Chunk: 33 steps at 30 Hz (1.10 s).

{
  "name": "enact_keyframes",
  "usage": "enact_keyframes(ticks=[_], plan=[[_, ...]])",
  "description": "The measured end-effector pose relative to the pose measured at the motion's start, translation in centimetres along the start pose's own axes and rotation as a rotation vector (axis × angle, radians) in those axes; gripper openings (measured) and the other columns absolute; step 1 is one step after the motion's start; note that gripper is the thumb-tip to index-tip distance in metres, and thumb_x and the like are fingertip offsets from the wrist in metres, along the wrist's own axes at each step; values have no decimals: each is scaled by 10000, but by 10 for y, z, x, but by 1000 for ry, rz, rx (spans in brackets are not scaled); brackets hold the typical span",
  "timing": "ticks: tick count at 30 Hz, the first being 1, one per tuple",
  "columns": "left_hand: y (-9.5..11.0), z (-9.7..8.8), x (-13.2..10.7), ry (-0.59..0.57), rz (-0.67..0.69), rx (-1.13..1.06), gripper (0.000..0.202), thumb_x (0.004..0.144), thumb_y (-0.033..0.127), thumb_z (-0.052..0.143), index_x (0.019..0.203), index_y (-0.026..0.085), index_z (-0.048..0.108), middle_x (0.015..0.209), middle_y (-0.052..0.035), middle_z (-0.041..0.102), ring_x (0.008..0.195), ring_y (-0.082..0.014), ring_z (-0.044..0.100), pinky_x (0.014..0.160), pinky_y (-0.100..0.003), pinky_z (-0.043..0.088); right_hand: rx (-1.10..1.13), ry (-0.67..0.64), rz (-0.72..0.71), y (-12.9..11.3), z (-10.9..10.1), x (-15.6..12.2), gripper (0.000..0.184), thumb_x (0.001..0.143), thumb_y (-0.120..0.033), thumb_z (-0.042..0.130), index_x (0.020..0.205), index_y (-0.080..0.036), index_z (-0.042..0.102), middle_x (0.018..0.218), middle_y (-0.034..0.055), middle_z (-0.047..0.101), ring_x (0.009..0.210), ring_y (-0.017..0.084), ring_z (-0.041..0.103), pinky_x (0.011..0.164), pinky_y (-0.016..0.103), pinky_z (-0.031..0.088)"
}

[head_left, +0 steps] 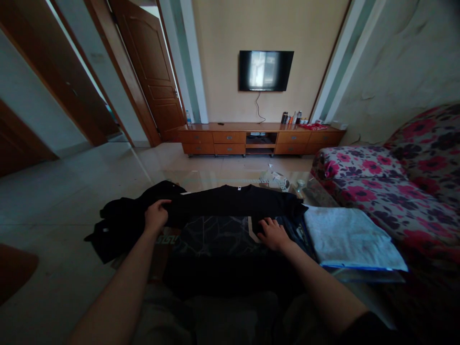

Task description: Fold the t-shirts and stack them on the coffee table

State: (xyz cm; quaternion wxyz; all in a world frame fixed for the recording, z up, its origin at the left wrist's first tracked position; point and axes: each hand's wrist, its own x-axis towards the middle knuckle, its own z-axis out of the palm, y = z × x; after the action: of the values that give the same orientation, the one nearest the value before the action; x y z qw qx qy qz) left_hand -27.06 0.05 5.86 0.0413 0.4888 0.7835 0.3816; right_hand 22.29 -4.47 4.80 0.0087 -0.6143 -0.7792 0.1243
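Handling a black garment (215, 201) laid out on a glass table (206, 178). The right hand (273, 235) rests palm down with its fingers spread, beside the pale strip (252, 230) of a dark patterned panel (215, 235); whether panel and garment are one piece cannot be told. The left hand (156, 216) has its fingers curled at the garment's near-left end, and whether they pinch the cloth is unclear. Between and just beyond the two hands lies the garment's body, its small white label (239, 188) at the far edge. For good control, the right palm should press lightly and evenly, while the left fingers draw the end outward along the garment's line; tugging too hard would probably skew the panel. Dark folds hide creases, so checking by touch seems wise. Left of the left hand lie other black clothes (124, 211); right of the right hand, a pale blue cloth (348, 235). Farther right stands a floral sofa (362, 165); well beyond both hands, a wooden cabinet (230, 137).
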Motion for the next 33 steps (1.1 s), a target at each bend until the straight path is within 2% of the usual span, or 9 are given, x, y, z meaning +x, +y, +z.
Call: enact_keyframes(ticks=[3,6,9,13,16,20,25,29,33], plan=[[5,0,3,-77,28,50,549,775,176,556,1314,154,656,1214,-133,699,1140,-298,657,1016,-407,508,-4,-14,3,-1,-1,0,521,940,-427,542,1428,-250,502,1504,150,432,1340,363,425,1022,515,379],[29,-1,-5,-147,213,179,834,710,153,612,1526,146,439,1505,-157,498,1314,-315,552,1080,-396,471,-12,-15,5,-3,-1,1,521,941,-426,542,1429,-248,500,1502,154,433,1339,366,426,1016,521,382],[67,5,-34,-268,410,370,977,733,81,568,1608,366,238,1672,-54,255,1188,-321,636,941,-432,551,-22,-8,5,-4,0,2,521,943,-425,539,1431,-247,497,1497,157,437,1333,366,430,1009,523,389],[107,32,-87,-409,701,547,982,807,-19,442,1575,529,168,1702,14,153,1088,-295,655,812,-434,570,-27,-8,4,-2,3,2,521,950,-436,529,1437,-253,490,1505,156,429,1341,358,421,1012,514,389],[115,55,-115,-481,735,657,910,853,-23,393,1568,514,224,1676,-44,244,1067,-296,648,778,-427,569,-25,-5,2,0,6,1,524,956,-449,524,1445,-266,481,1525,147,409,1354,354,408,1025,511,380],[107,68,-125,-440,682,719,717,899,20,373,1545,329,380,1508,-162,467,1044,-287,639,752,-386,565,-26,-2,-7,2,7,0,532,959,-446,518,1457,-266,469,1548,142,386,1363,359,400,1033,523,376],[102,61,-116,-373,557,661,382,966,128,376,1205,175,671,1196,-167,597,978,-267,635,747,-360,546,-16,-6,-5,1,6,0,538,954,-441,520,1455,-252,475,1543,145,396,1365,358,395,1040,523,369],[110,53,-109,-165,470,470,393,1023,259,353,1275,189,645,1202,-139,582,1015,-238,619,873,-349,513,-14,-2,-1,-1,5,0,540,957,-438,514,1462,-253,468,1547,146,389,1368,356,391,1046,528,357],[114,53,-107,-383,583,314,380,993,318,449,1300,218,649,1167,-109,620,1060,-226,617,952,-321,470,-17,-6,4,-2,4,-1,525,961,-441,514,1452,-261,476,1538,148,401,1373,356,388,1041,524,358]])
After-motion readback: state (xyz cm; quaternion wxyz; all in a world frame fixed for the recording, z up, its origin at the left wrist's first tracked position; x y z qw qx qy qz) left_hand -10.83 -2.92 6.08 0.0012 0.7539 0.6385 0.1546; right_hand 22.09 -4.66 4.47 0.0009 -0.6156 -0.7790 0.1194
